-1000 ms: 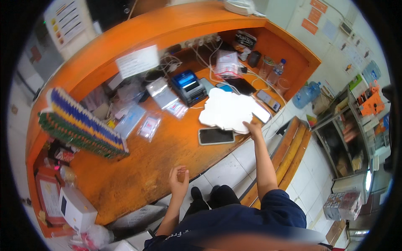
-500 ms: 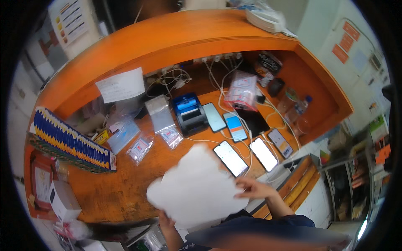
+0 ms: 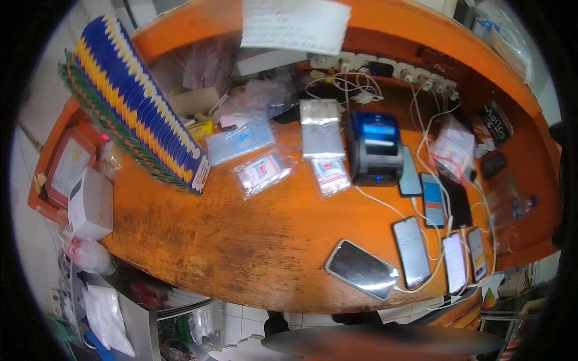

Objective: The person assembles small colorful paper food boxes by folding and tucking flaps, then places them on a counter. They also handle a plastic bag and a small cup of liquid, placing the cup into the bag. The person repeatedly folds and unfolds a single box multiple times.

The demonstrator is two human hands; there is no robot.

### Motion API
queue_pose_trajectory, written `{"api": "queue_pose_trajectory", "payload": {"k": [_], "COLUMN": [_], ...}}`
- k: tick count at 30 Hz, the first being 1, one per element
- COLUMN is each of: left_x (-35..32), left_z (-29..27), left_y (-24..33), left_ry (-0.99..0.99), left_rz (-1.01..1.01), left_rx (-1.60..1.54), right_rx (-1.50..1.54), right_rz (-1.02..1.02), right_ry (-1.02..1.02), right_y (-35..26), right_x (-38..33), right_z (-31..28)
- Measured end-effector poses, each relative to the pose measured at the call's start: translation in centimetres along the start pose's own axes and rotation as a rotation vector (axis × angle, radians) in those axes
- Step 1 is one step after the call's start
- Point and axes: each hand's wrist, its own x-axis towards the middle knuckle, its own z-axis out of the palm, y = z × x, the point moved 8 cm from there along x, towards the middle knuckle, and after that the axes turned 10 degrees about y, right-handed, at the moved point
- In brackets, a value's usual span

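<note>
Neither of my hands shows in the view. At the lower edge, a sliver of a white wavy-edged sheet (image 3: 242,351) is visible below the table; what holds it is hidden. A phone with a dark screen (image 3: 362,269) lies near the table's front edge. To its right are several more phones, among them a grey-screened one (image 3: 412,251) and a bright-screened one (image 3: 456,265), with white cables around them. Behind them stands a blue-and-black label printer (image 3: 376,147). Small clear plastic packets (image 3: 263,173) lie left of the printer.
A tall fanned stack of blue-and-yellow cards (image 3: 141,111) stands on the left of the wooden table (image 3: 229,240). Beside it is a white box (image 3: 90,204). A power strip (image 3: 415,73) runs along the back under a raised shelf. An open drawer (image 3: 138,319) sits lower left.
The view has swung left and closer over the table. My hands and most of the white sheet have left the picture, and the dark-screened phone at the front edge now shows.
</note>
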Motion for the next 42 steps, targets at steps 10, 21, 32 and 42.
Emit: {"api": "queue_pose_trajectory", "payload": {"k": [10,21,32,42], "left_x": [5.6,7.1,5.0,-4.6], "left_z": [0.6,-2.3,-1.2,3.0], "left_y": [-6.6,-13.4,-19.2,-20.2], "left_ry": [-0.024,-0.050,-0.326,-0.096], "left_rz": [-0.102,-0.085,0.007,1.199], "left_rx": [0.037,0.032,-0.010,0.659], "right_rx": [0.013,-0.015,0.357,-0.160], "right_rz": [-0.003,-0.057,-0.350,-0.968], "right_ry": [0.121,0.153,0.175,1.154], "right_y": [2.6,6.0,5.3,10.1], "right_x": [6.0,8.6,3.8,-15.0], "right_z": [0.5,0.4,-2.5,-1.2]}}
